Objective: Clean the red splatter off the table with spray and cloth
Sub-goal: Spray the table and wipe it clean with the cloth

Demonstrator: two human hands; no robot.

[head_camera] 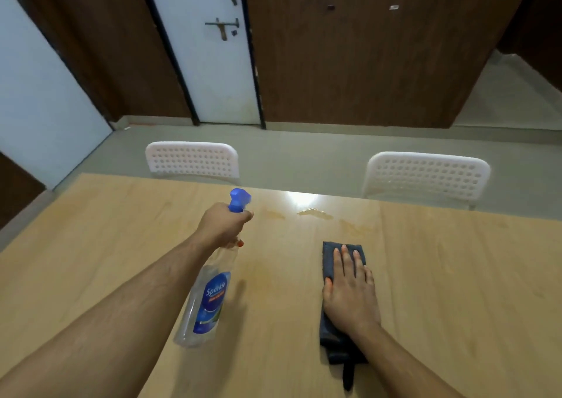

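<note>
From the head camera, the wooden table (456, 276) fills the lower half of the picture, and its far edge runs from upper left to right just in front of two white perforated chairs (192, 162) (425, 175).

The splatter (314, 213) lies close to that far edge, a faint wet patch under a bright glare, with paler orange smears trailing to its left and right; its colour reads more amber than red here.

The left hand (223, 226) is curled round the neck of the spray bottle (208, 300), held off the table just left of the splatter and nearer the camera. The clear bottle slants down and back toward the person, its blue nozzle (240, 200) uppermost and aimed toward the far edge. Whether a finger is squeezing the trigger cannot be told.

The right hand (349, 291) lies flat, fingers straight and close together, pressing on the dark grey cloth (330, 333), which sits on the table nearer the camera than the splatter and slightly to its right, with bare wood between the two. A narrow strip of the cloth trails toward the near edge.

Bare tabletop spreads well to the right of the cloth and to the left of the bottle. Beyond the chairs a grey floor (304, 154) runs to a white door (213, 48) and brown panelled walls.
</note>
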